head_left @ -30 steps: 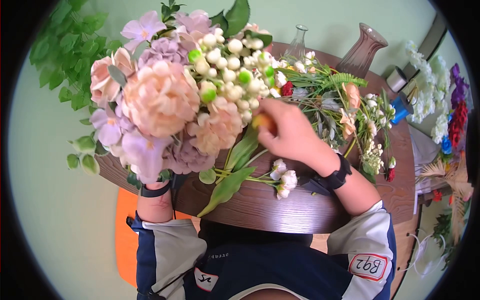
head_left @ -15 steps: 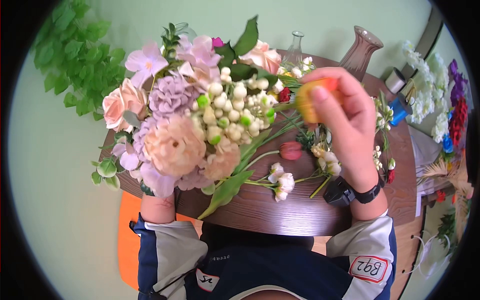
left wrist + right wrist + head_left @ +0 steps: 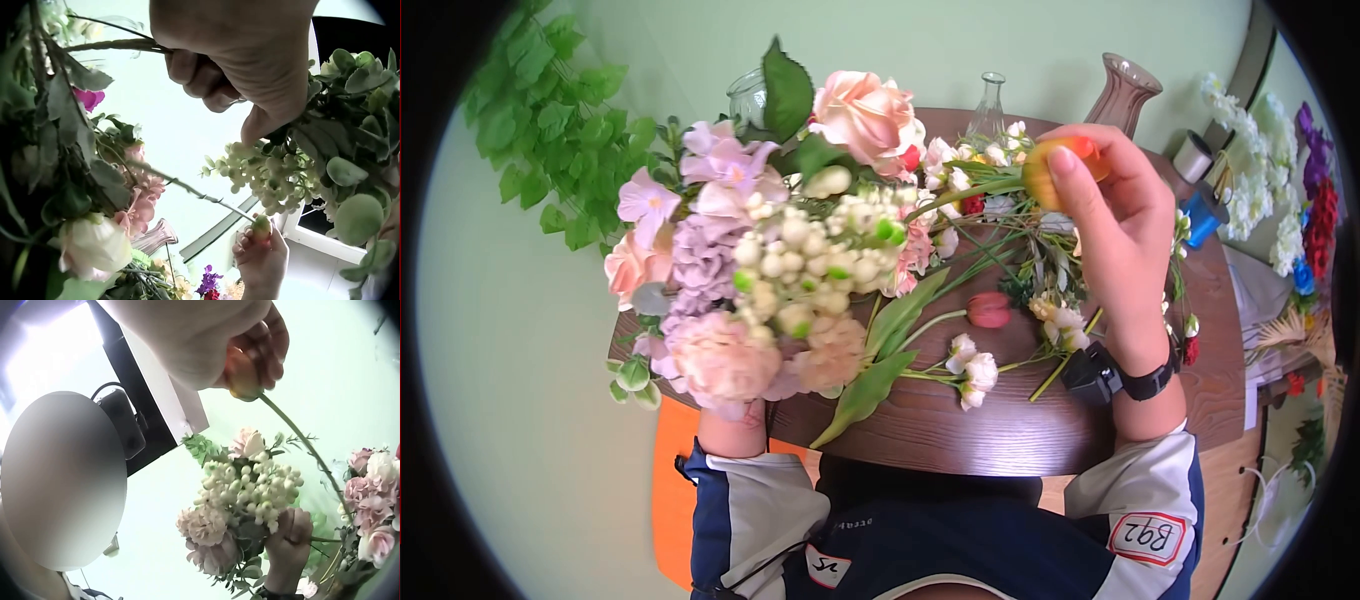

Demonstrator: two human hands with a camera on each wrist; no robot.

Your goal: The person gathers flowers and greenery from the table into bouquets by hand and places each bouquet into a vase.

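Observation:
My left hand (image 3: 290,540) grips a bouquet of artificial flowers by its stems, which jut out past the curled fingers (image 3: 200,78). In the head view the blooms hide that hand. The bouquet carries white berries (image 3: 800,255), a peach rose (image 3: 865,120), lilac blossoms (image 3: 705,250) and a pale pink hydrangea-like bloom (image 3: 725,355). To its right, my right hand (image 3: 1125,235) pinches an orange-yellow tulip (image 3: 1048,178) by its head between thumb and fingers. The tulip's green stem (image 3: 306,444) slants away from the hand, and in the head view its end passes behind the bouquet's edge.
On the dark round table (image 3: 1000,430) lie a red tulip (image 3: 990,309), white roses (image 3: 975,372) and more loose stems. A clear glass bottle (image 3: 990,105) and a mauve glass vase (image 3: 1122,95) stand at the back. A blue spool (image 3: 1200,215) is at the right edge.
My right hand has drawn back to the right from the bouquet's edge, holding the tulip by its head. The bouquet has turned in my left hand, bringing the peach rose into clearer view.

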